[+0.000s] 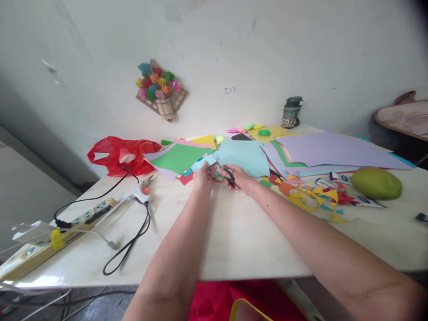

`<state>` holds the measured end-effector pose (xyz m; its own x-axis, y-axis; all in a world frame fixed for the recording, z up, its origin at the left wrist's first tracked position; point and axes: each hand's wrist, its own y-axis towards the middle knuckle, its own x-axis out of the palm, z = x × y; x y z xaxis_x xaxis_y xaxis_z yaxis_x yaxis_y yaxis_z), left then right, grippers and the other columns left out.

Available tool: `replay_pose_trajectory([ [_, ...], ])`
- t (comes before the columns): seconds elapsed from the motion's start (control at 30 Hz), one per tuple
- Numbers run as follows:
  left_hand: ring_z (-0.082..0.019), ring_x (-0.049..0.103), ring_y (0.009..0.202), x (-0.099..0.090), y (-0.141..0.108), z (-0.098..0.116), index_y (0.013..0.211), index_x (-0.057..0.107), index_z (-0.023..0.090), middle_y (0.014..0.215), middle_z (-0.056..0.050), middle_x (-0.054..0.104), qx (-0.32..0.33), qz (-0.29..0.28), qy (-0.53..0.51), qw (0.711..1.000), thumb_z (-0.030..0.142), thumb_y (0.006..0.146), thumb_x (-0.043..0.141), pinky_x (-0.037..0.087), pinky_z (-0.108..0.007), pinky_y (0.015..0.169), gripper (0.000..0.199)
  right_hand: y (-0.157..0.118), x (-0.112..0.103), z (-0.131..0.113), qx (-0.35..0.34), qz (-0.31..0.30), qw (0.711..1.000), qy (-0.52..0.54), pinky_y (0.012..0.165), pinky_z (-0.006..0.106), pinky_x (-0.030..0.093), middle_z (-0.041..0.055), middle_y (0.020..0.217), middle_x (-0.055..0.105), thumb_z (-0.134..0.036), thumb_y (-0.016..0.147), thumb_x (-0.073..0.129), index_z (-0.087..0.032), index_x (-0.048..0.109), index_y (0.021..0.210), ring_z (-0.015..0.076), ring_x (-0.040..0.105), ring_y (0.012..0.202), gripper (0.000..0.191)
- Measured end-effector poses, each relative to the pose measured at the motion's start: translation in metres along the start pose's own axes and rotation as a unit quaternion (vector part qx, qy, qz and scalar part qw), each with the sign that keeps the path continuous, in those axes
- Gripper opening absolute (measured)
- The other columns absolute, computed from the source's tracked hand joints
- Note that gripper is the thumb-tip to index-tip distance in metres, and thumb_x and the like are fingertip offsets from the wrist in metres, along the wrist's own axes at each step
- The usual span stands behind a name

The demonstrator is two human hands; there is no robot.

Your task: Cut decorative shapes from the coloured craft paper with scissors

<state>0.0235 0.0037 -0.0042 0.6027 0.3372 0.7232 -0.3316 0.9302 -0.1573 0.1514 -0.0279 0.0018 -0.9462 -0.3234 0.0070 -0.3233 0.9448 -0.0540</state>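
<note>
My left hand [204,174] grips a small light blue paper piece [199,163] near the middle of the table. Black-handled scissors [228,177] are in my right hand [238,176], with its fingers around the handles. The scissor blades point up and left and meet the edge of the blue paper. Just behind the hands lies a larger light blue sheet [245,157]. A green sheet [177,159] rests to the left, with small coloured cutouts near it.
A glue gun [142,191], a power strip [63,238] and cables occupy the left, below a red plastic bag [115,154]. At right are a purple sheet [331,149], yellow scraps [309,196], a green fruit [376,183] and a tumbler [291,112].
</note>
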Motion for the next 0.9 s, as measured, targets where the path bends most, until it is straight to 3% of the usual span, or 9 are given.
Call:
replay_pose_trajectory([
  [0.57,-0.014,0.065,0.062,0.0000,-0.0006,0.0014,0.084,0.057,0.008,0.068,-0.006,0.064,0.000,-0.003,0.004,1.000,0.008,0.077,0.051,0.053,-0.022,0.063,0.009,0.0036,0.0019,0.0018,-0.014,0.025,0.999,0.016,0.034,0.016,0.034,-0.0069,0.045,0.050,-0.036,0.070,0.068,-0.013,0.047,0.117,0.0064,0.041,0.037,0.057],
  [0.9,-0.015,0.065,0.065,-0.0012,0.0011,0.0012,0.080,0.059,0.008,0.071,-0.007,0.065,-0.007,0.008,-0.002,1.000,0.008,0.075,0.053,0.053,-0.022,0.061,0.008,0.0061,0.0045,0.0018,-0.019,0.044,0.999,-0.008,0.032,0.016,0.032,-0.0075,0.042,0.048,-0.031,0.070,0.070,-0.009,0.046,0.120,0.0062,0.039,0.034,0.060],
])
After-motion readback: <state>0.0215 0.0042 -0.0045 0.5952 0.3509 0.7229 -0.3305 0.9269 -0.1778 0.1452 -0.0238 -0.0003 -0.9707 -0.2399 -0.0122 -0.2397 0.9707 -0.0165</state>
